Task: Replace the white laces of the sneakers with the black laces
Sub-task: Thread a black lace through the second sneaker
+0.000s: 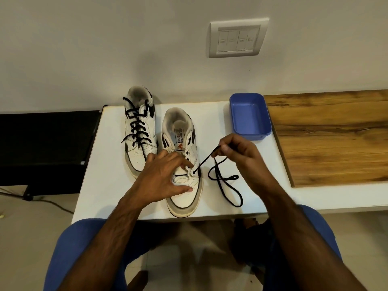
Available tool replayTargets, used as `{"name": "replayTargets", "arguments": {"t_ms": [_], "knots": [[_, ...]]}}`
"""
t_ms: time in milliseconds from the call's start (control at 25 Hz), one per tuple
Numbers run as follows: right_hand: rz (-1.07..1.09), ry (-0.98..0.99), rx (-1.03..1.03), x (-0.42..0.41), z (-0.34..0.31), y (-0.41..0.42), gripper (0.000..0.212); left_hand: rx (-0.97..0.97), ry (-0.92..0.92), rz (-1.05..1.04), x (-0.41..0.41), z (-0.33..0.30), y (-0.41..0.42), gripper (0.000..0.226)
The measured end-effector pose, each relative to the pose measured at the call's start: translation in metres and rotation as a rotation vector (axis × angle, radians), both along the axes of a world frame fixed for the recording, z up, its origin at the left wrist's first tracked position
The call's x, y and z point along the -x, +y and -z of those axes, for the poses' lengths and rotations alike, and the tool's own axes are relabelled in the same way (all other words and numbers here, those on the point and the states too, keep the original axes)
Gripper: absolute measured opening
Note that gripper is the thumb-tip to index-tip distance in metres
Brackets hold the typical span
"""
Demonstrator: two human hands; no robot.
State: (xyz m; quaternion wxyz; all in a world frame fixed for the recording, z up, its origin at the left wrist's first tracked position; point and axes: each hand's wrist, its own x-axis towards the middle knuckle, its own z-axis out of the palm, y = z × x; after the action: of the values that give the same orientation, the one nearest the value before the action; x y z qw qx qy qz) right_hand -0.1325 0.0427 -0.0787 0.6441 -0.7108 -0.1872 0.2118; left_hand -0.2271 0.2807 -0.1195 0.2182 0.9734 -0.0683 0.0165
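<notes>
**Black lace drawn through the near sneaker's lowest eyelets**

Two white sneakers stand on a white table, toes toward the person. The far-left sneaker is fully threaded with a black lace, its ends hanging loose at the sides. The near sneaker, just to its right, has only one black bar across the lowest eyelets.

The left hand lies on top of this near sneaker, fingers spread and mostly straight, the forefinger pressing at the eyelet row and the thumb resting on the toe cap. The right hand is raised beside the shoe, thumb and forefinger pinching the second black lace near its tip. From that pinch the lace runs taut down to a right-side eyelet; the remaining length lies looped on the table right of the shoe.

A blue plastic tray sits behind the right hand, next to a wooden board. A switch plate is on the wall.
</notes>
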Motion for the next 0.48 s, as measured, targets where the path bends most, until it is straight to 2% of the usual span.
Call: {"name": "replayTargets", "arguments": {"t_ms": [40,120,200,280,320,360,480], "knots": [[0.013,0.049,-0.121,-0.004,-0.004,-0.006,0.01,0.008,0.002,-0.001,0.0,0.0,0.0,0.06],[0.026,0.15,-0.225,-0.007,-0.004,-0.007,0.012,0.022,-0.002,0.001,0.001,0.001,0.0,0.061],[0.036,0.204,-0.185,-0.005,0.001,-0.002,0.014,0.026,-0.007,0.005,0.002,0.002,-0.001,0.062],[-0.006,0.135,-0.03,-0.004,0.004,0.001,0.013,0.018,-0.009,0.0,0.003,0.002,-0.002,0.061],[-0.034,0.122,-0.033,-0.003,0.004,0.001,0.013,0.01,-0.009,-0.004,0.003,0.001,-0.002,0.061],[-0.045,0.146,-0.142,-0.004,0.002,0.0,0.011,0.006,-0.011,-0.004,0.003,0.001,-0.002,0.061],[0.023,0.385,-0.783,-0.01,-0.016,-0.011,0.011,0.014,-0.002,-0.003,0.003,0.0,-0.002,0.062]]}}
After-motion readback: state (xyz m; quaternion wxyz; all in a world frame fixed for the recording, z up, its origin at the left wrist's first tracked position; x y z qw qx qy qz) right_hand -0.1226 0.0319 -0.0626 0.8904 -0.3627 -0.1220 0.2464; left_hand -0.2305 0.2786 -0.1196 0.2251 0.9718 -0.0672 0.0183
